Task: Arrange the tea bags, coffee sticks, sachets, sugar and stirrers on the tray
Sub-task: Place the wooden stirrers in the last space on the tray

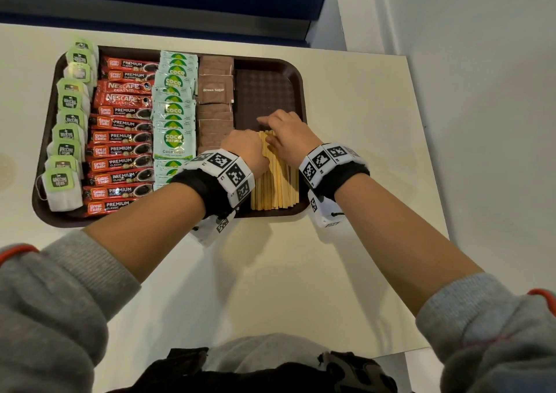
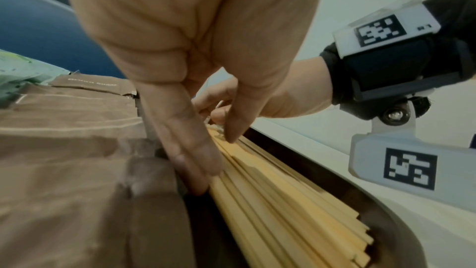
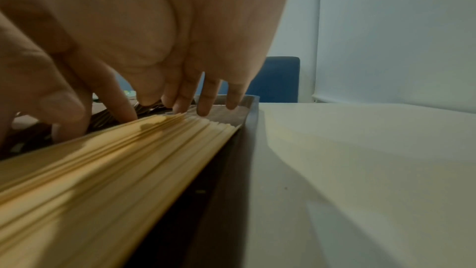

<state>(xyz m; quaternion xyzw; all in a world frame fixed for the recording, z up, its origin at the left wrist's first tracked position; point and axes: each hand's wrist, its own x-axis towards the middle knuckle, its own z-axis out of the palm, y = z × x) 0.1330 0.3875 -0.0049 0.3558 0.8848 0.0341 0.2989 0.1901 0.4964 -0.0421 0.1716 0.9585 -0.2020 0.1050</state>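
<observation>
Wooden stirrers (image 1: 275, 179) last onto tray (image 1: 296, 71) | other rows laid | left hand (image 1: 245, 147), right hand (image 1: 285, 135) fingers straight, spread, squaring pile

Wooden stirrers (image 1: 275, 179) lie side by side on brown tray (image 1: 270, 92).

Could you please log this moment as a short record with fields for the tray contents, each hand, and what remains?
tray: brown tray on a white table
columns, left to right: tea bags, coffee sticks, green sachets, brown sugar, wooden stirrers
left hand: straight fingers press the stirrers' left edge
right hand: fingertips rest on the stirrers' far ends
remaining: stirrers being squared up; tray's far right part bare
</observation>
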